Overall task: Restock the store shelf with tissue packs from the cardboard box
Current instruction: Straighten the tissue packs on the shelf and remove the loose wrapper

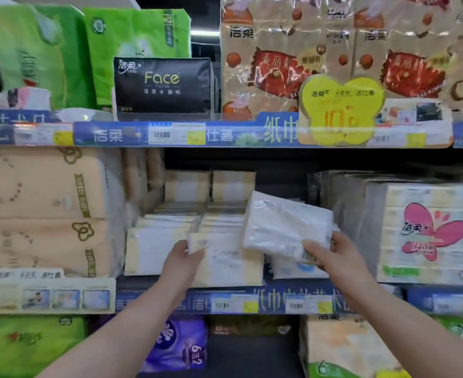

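We look through one wide-angle camera worn on the head, facing the store shelf (225,136) head-on and tilted slightly down. We stand close enough that three tiers fill the frame edge to edge.

bare forearms (143,317), bare hands (182,259)

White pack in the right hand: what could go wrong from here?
1. The right hand pinches the white pack only near its lower edge, and the pack is tilted, so it may slip out.
2. The left hand grips the cream-striped pack, which sits right at the shelf lip. A nudge or pull could tip it off the front.
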### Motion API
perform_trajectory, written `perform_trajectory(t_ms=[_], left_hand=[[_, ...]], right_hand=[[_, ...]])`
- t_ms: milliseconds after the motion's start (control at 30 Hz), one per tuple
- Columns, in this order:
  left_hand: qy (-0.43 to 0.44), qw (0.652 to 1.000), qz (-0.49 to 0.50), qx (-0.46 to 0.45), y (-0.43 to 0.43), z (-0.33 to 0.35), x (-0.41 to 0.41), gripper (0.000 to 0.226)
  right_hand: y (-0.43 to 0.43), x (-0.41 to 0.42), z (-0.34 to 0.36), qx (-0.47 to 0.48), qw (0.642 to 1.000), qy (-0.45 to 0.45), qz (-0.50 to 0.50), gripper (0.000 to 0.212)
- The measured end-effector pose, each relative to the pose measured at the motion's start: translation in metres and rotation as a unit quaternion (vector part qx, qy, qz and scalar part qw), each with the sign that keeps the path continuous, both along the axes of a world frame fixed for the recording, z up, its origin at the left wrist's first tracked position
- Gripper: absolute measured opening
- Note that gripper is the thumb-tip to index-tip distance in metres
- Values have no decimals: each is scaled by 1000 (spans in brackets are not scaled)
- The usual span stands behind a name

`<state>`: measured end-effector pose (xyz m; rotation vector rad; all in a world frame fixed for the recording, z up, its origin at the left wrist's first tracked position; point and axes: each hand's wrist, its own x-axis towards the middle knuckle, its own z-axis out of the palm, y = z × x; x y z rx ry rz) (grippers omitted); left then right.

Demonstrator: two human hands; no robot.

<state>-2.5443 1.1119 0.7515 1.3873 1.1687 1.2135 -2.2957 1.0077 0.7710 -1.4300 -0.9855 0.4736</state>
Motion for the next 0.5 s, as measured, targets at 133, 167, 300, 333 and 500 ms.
perform_trajectory(t_ms=[133, 167, 300, 333, 500], left_hand=[[15, 1000, 12, 8, 5, 3, 20, 13], [17, 1000, 12, 12, 6, 4, 24, 14], [59, 997, 35, 42, 19, 4, 31, 20], [76, 995, 39, 52, 22, 4, 32, 22], [154, 984, 48, 79, 32, 1, 32, 18]], right_hand=[[11, 9, 3, 7, 1000, 8, 6, 33], [13, 11, 3, 8, 1000, 10, 6, 32], [15, 16, 7, 12, 1000, 14, 2, 28], [15, 17, 7, 12, 1000, 13, -2, 28], [22, 11, 8, 11, 1000, 0, -14, 25]])
